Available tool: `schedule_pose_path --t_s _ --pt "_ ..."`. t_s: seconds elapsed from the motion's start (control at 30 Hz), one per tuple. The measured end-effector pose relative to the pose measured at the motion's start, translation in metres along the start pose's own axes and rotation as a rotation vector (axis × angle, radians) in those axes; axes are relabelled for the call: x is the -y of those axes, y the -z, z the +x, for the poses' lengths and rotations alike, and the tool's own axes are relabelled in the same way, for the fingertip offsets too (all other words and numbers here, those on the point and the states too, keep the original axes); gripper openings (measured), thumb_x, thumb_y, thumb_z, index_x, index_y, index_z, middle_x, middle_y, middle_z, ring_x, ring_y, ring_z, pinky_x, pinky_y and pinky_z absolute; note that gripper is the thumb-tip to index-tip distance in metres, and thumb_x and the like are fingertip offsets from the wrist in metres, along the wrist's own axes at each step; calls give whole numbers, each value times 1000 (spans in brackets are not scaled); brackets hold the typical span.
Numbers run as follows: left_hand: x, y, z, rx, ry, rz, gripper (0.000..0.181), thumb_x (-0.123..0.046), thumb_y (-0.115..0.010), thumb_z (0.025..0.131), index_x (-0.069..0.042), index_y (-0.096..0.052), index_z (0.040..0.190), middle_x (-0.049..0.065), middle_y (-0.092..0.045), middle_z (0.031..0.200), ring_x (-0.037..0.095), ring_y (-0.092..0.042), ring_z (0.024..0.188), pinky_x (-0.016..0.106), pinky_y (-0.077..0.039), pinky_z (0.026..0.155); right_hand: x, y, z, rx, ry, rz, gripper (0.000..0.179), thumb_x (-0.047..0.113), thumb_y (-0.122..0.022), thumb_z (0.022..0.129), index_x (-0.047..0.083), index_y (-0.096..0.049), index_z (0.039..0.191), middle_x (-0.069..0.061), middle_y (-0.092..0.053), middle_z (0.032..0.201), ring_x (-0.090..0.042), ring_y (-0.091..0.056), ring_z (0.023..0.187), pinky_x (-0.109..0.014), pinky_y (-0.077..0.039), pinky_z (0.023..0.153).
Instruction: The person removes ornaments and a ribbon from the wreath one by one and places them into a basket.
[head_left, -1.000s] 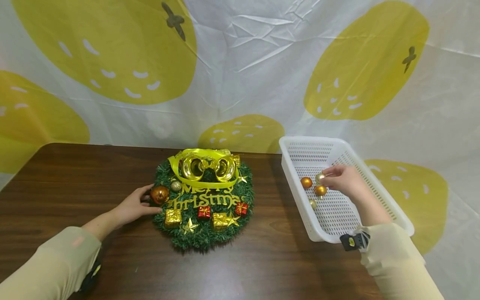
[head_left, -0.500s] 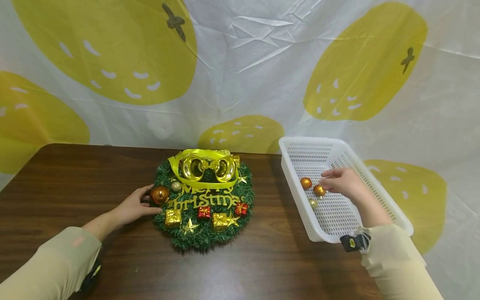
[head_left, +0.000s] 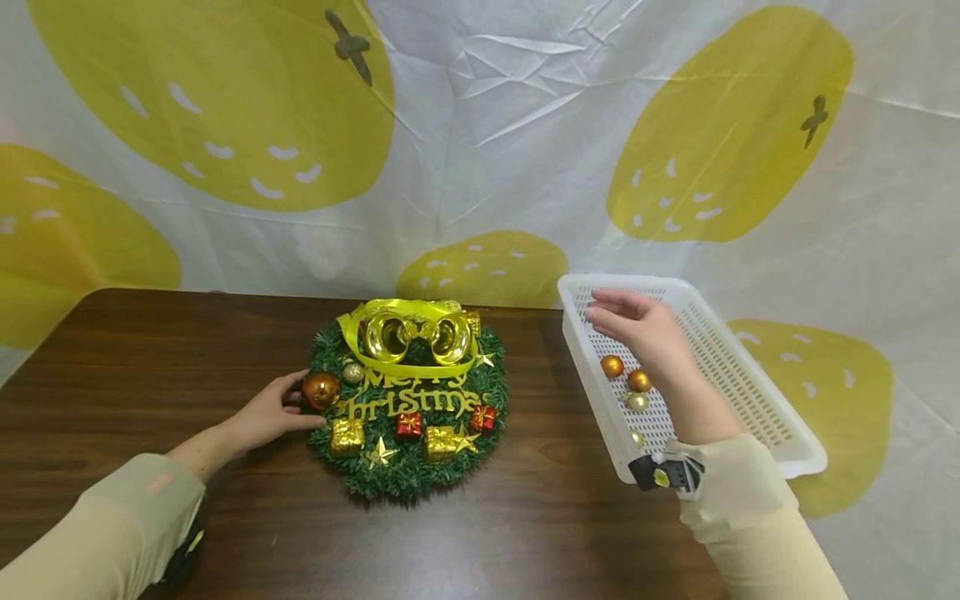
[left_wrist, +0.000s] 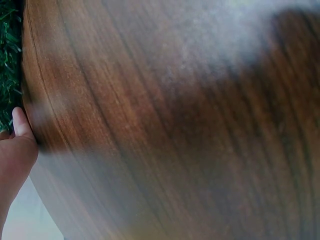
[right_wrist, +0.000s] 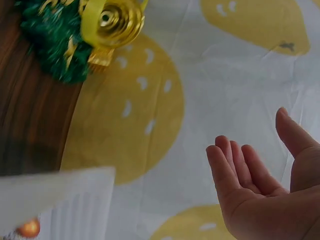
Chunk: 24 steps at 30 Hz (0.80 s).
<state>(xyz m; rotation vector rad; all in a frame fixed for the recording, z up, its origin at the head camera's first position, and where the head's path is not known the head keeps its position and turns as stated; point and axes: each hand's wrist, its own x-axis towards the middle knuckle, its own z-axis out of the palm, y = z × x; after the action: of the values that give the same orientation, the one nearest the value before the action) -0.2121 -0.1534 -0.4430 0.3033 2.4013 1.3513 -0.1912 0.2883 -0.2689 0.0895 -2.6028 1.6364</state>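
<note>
Hovering over the far L part of the white basket (head_left: 727, 367), my R hand (head_left: 637, 329) is empty in the head view, fingers loosely straight. Below it in the basket, approx. in a row toward me: 2 orange balls (head_left: 612, 366) & 2 pale gold balls (head_left: 637, 402), the nearest one by my R wrist strap (head_left: 666, 473). My L hand (head_left: 270, 412) touches the L rim of the green wreath (head_left: 397, 475), thumb & fingers either side of a big brown ball (head_left: 320, 389); tips partly hidden, so can't tell if it's gripping or just resting. Wreath lies flat on the dark wood counter (head_left: 532, 517), L of the basket w/ a gap btwn. On it: 2 gold bells (head_left: 387, 337) w/ yellow ribbon (head_left: 408, 368) up top, "Merry Christmas" lettering (head_left: 420, 403) mid, a small glittery ball (head_left: 352, 372) next to the brown one, plus red boxes (head_left: 408, 425), gold boxes (head_left: 347, 437) & stars (head_left: 381, 452). White cloth w/ yellow fruit print (head_left: 502, 192) hangs behind.

L wrist view: mostly counter grain; thumb tip meets the wreath's edge at far L, rest of that hand cut off.

R wrist view: palm bare, fingers together, thumb well apart. Bell, ribbon & wreath edge upper L; blurry basket rim & 1 orange ball lower L.
</note>
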Motion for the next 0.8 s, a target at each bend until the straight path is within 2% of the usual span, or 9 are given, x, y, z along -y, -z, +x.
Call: schedule_pose_path --t_s 0.2,0.37,0.47,0.57,0.67,0.8 --pt "1 0 0 -3 4 1 98 -27 -70 84 9 -4 147 40 -12 144 57 -34 124 56 -43 99 18 -29 5 19 51 160 46 10 -59 91 -11 -47 130 18 -64 89 3 -64 86 -14 -52 85" --pt "4 -1 3 -6 7 1 98 -27 -70 84 8 -4 147 39 -13 144 56 -35 125 55 -43 99 25 -53 12 60 60 300 43 -1 -54 91 -17 -43 129 15 -63 85 -1 -64 84 -17 -53 84" --pt "4 -1 3 -4 9 -3 99 -28 -71 84 8 -4 147 39 -13 144 56 -34 125 56 -43 99 26 -68 16 73 44 307 43 -1 -56 90 -16 -45 129 8 -65 90 -2 -64 83 -22 -53 89" --pt "3 -1 3 0 13 -10 99 -28 -70 84 8 -3 148 40 -12 144 57 -33 125 56 -43 99 25 -83 20 79 22 296 42 1 -58 89 -11 -49 128 -10 -66 106 -6 -65 88 -29 -51 94" --pt "4 -1 3 1 17 -8 100 -28 -70 84 8 -3 148 40 -13 144 57 -33 125 55 -43 98 24 -99 23 96 8 278 41 5 -60 89 -6 -52 128 -24 -59 122 -16 -65 97 -32 -50 96" --pt "4 -2 4 -2 13 -10 99 -27 -70 84 8 -3 147 40 -13 144 57 -34 125 55 -44 98 25 -117 26 126 9 252 40 10 -62 90 -1 -55 127 -23 -58 124 -29 -60 109 -35 -50 98"
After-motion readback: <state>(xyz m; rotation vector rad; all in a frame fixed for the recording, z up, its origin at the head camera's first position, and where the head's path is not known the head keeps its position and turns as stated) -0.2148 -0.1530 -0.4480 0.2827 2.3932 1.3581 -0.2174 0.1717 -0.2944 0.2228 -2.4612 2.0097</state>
